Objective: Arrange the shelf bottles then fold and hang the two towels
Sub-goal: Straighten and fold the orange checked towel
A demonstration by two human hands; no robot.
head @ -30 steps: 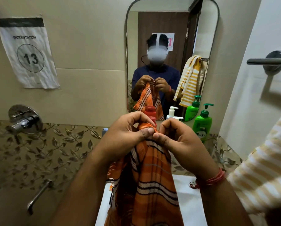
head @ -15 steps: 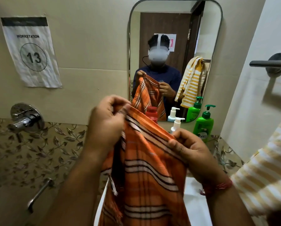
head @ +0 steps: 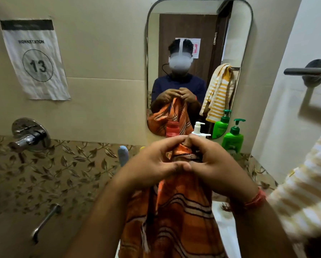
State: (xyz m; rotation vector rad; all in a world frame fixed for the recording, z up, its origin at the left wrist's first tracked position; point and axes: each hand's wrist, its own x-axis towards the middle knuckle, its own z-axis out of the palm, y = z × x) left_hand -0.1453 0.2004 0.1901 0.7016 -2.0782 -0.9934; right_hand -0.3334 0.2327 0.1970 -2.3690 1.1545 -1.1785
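Head view: I held the orange plaid towel (head: 176, 220) up in front of the mirror (head: 198, 34), its length hanging limp below my hands. It looked light and soft, best taken by its top corners. My left hand (head: 152, 164) and right hand (head: 215, 164) met thumb to thumb, fingers curled, pinching the bunched top edge together.

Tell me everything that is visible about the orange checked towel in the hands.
The orange towel is thin woven cloth, checked with dark and white stripes. It hangs straight down, loosely creased, its lower end out of the frame. The left hand and the right hand grip its bunched top edge together, thumbs touching. The mirror reflects it. It is not yet hung.
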